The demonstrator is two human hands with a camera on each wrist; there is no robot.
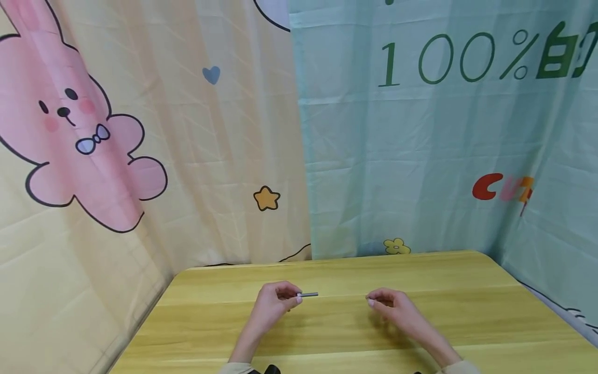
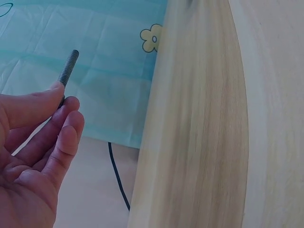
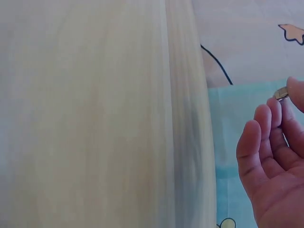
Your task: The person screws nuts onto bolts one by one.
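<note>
My left hand (image 1: 272, 305) pinches a grey metal bolt (image 1: 310, 294) between thumb and fingertips above the table. In the left wrist view the threaded shank of the bolt (image 2: 70, 65) sticks up past the thumb, its lower end hidden by the fingers. Across a gap to the right, my right hand (image 1: 394, 306) is level with the left. The right wrist view shows a small metal nut (image 3: 281, 93) gripped between its thumb and index fingertip, with the other fingers loosely bent. Bolt and nut are well apart.
Beneath both hands lies a wooden table (image 1: 336, 343) with light, yellowish grain. A printed curtain (image 1: 233, 156) hangs behind its far edge and along the sides. A dark line or cord (image 2: 116, 171) runs beyond the table edge in the left wrist view.
</note>
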